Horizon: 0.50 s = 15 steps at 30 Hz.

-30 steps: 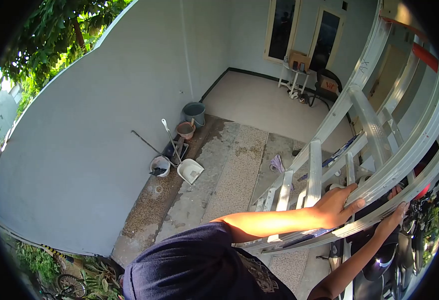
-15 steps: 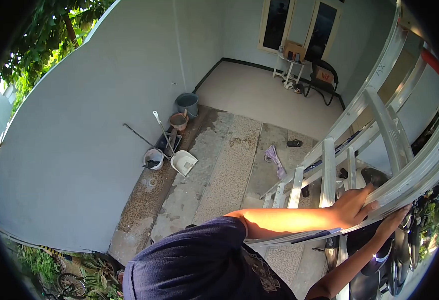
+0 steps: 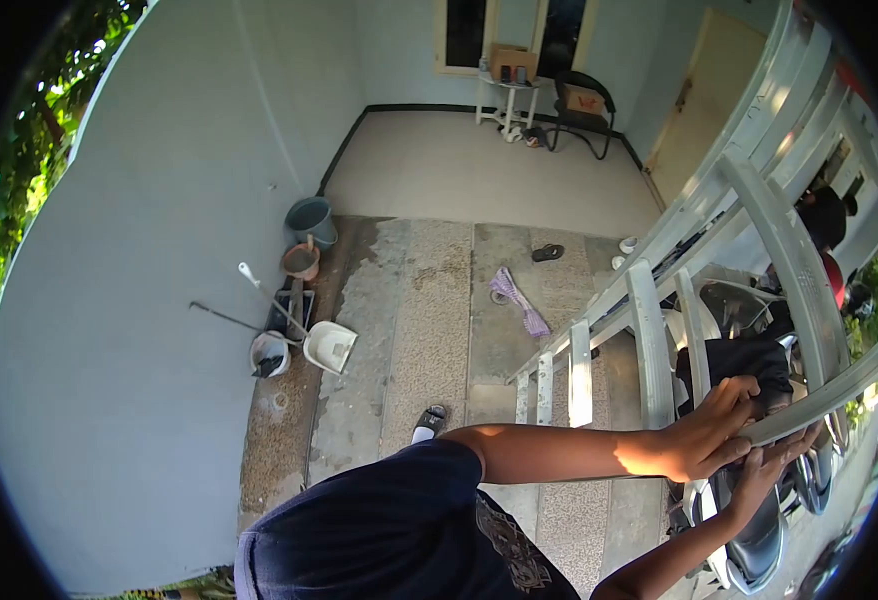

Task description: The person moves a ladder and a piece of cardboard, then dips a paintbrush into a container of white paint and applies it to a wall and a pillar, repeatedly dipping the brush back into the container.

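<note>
An aluminium ladder (image 3: 649, 340) slants across the right side, its rungs running down toward the floor. My left hand (image 3: 709, 435) is at the ladder's near side rail, its fingers wrapped round the rail's edge. Just below and to the right, my right hand (image 3: 764, 470) holds the same rail from underneath, its fingertips partly hidden by the metal. The two hands are close together. A foot in a dark sandal (image 3: 436, 415) shows on the paving beside my sleeve.
Motorbikes (image 3: 759, 540) stand under and beyond the ladder. Along the left wall are buckets (image 3: 311, 222) and a white dustpan (image 3: 330, 347). A purple cloth (image 3: 521, 300) and a sandal (image 3: 548, 253) lie on the floor. A table (image 3: 507, 85) and chair (image 3: 586, 105) are at the back.
The view has swung to the right, showing more of the door and motorbikes. A sandalled foot has come into view. Both hands remain on the ladder's rail.
</note>
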### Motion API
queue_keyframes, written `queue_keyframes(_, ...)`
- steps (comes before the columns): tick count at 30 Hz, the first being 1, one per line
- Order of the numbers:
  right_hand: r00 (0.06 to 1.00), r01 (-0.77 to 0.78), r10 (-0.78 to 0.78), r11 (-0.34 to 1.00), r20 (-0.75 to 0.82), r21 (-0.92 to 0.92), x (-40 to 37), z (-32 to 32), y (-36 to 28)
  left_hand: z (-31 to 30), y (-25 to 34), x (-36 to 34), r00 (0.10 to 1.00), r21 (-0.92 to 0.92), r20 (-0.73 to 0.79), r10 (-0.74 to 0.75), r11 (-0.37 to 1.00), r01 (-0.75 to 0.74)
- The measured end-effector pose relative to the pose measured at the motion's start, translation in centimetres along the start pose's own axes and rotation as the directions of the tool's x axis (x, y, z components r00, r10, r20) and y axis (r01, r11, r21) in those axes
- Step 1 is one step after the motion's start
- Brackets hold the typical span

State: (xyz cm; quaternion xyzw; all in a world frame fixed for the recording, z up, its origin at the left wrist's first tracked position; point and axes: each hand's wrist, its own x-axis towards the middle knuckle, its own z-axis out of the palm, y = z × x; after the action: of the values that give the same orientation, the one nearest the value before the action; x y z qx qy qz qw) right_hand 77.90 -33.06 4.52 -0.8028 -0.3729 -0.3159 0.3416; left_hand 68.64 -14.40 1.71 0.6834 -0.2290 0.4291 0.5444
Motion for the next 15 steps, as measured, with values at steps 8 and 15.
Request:
queue_keyframes(8, 0.984, -0.179, 0.180, 0.976, 0.000, 0.122, -5.2, -0.1, 1.2, -9.6, -0.6, 2.5, 0.766, -0.342, 0.638, -0.077, 0.863, 0.372)
queue_keyframes(15, 0.871, -0.434, 0.489, 0.740, 0.032, 0.514, -17.4, -6.0, 12.8, -28.1, -14.7, 12.8, 0.982, -0.003, 0.009, -0.187, 0.982, 0.187)
